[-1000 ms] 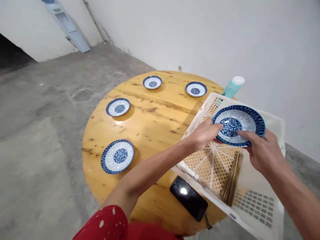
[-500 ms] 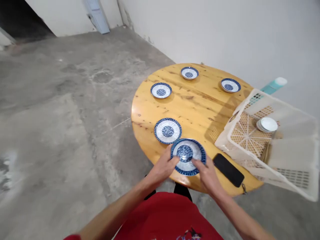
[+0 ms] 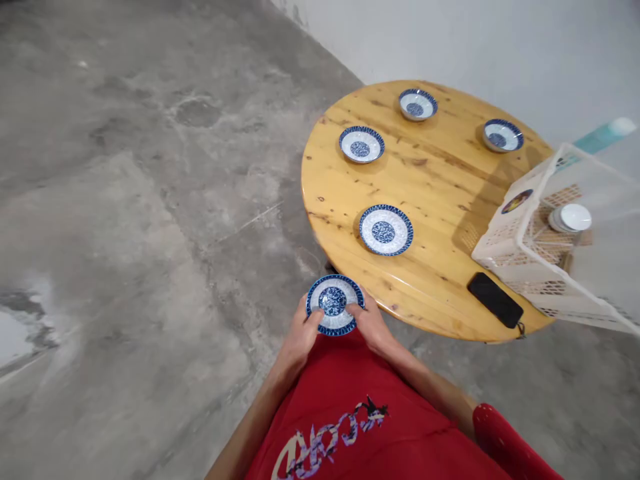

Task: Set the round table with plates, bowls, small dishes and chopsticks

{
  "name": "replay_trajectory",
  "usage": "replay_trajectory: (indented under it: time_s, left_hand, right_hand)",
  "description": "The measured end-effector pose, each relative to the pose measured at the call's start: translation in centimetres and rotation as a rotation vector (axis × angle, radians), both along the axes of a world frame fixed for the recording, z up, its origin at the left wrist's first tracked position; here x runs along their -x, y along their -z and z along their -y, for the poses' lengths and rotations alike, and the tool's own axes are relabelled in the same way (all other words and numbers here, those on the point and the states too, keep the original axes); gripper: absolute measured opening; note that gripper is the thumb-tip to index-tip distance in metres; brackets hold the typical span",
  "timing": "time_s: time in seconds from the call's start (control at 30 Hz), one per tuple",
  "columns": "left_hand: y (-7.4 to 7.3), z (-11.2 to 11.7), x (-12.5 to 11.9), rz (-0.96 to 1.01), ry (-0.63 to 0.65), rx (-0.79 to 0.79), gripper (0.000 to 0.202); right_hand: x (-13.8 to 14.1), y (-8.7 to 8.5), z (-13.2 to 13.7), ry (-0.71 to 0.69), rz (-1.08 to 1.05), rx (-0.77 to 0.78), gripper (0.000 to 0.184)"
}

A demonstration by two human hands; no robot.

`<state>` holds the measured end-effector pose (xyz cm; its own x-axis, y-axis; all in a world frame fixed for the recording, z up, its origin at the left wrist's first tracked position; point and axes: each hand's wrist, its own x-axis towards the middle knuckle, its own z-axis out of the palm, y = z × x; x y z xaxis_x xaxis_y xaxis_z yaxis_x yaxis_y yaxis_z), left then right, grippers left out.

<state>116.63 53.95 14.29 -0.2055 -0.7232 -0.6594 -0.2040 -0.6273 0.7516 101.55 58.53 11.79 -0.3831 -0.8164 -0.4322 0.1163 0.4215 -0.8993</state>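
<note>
A blue-and-white patterned plate (image 3: 334, 303) is gripped by both of my hands, close to my red shirt and off the left edge of the round wooden table (image 3: 440, 180). My left hand (image 3: 300, 333) clasps its left rim and my right hand (image 3: 371, 323) its right rim, thumbs on top. Several matching plates lie on the table: the nearest plate (image 3: 386, 229) in front of me, a second plate (image 3: 361, 144) farther left, and two more at the far side (image 3: 417, 105) (image 3: 503, 135).
A white plastic crate (image 3: 550, 267) sits on the table's right side with a stack of small white dishes (image 3: 570, 218) inside. A black phone (image 3: 495, 309) lies at the near table edge. A teal bottle (image 3: 603, 135) stands behind the crate. Bare concrete floor spreads to the left.
I lifted the plate out of the crate, carried it left across the table and past its near edge. The view swung left and back from the table.
</note>
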Motion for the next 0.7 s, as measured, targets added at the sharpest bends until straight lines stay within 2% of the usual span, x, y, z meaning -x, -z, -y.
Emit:
replay_trajectory:
  time_s: [0.1,0.17,0.33,0.5,0.6,0.7]
  left_hand:
    - [0.8,2.6,0.5,-0.032,0.024,0.007,0.056]
    - [1.3,5.0,0.9,-0.003,0.086,0.010,0.054]
    - [1.7,12.8,3.1,0.091,0.237,0.042,0.054]
    - [0.3,20.2,7.6,0.125,0.448,0.094,0.054]
    - [-0.2,22.8,10.5,0.135,0.531,0.177,0.050]
    - [-0.4,24.7,13.4,0.073,0.596,0.189,0.047]
  right_hand:
    - [0.4,0.7,2.4,0.037,0.003,-0.012,0.046]
    - [0.8,1.2,4.4,0.079,0.041,-0.006,0.045]
    - [2.2,2.0,10.2,0.233,0.094,0.051,0.049]
    - [5.0,1.9,15.1,0.440,0.066,0.127,0.051]
    - [6.8,1.6,16.7,0.519,0.038,0.143,0.053]
    - [8.6,1.2,17.7,0.599,0.001,0.145,0.055]
